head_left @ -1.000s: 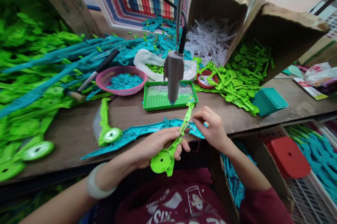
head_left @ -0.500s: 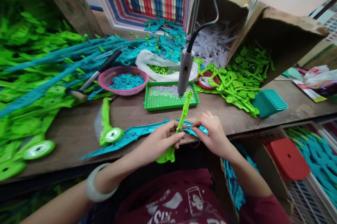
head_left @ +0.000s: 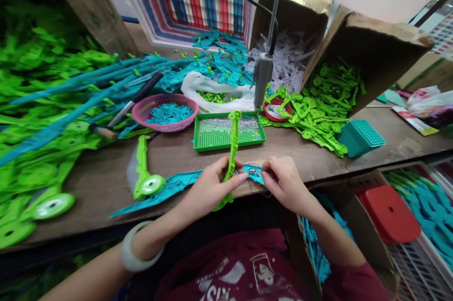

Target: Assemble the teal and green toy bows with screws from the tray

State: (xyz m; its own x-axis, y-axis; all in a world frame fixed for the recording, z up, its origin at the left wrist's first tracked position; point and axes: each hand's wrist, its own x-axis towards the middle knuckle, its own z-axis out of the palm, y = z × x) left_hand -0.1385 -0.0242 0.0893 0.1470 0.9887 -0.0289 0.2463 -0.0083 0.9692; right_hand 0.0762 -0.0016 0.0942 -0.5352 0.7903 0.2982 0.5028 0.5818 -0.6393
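Note:
My left hand (head_left: 215, 183) is closed round a long lime-green plastic part (head_left: 234, 138), which stands nearly upright. Under both hands lies a long blue plastic piece (head_left: 177, 183), its right portion bearing a small dark component with metal contacts (head_left: 252, 170). Thin red and dark wires (head_left: 267, 194) trail from that area over the table edge. My right hand (head_left: 285, 180) pinches at the blue piece's right portion; what is between its fingertips is hidden. Left of my hands, another green part with a round white-faced disc (head_left: 153, 184) rests against the blue piece.
A grey electric screwdriver (head_left: 264, 79) hangs above the back of a green tray (head_left: 230, 146) of small metal pieces. Around it are a pink basket (head_left: 166, 127), a white plastic bag (head_left: 191, 85), a red basket (head_left: 278, 118) and a teal block (head_left: 361, 138). Green parts (head_left: 35, 150) pile up at left.
The screwdriver has swung up and right, away from the green part. My left hand has shifted that part leftward and turned it more upright. My right hand stays by the blue piece.

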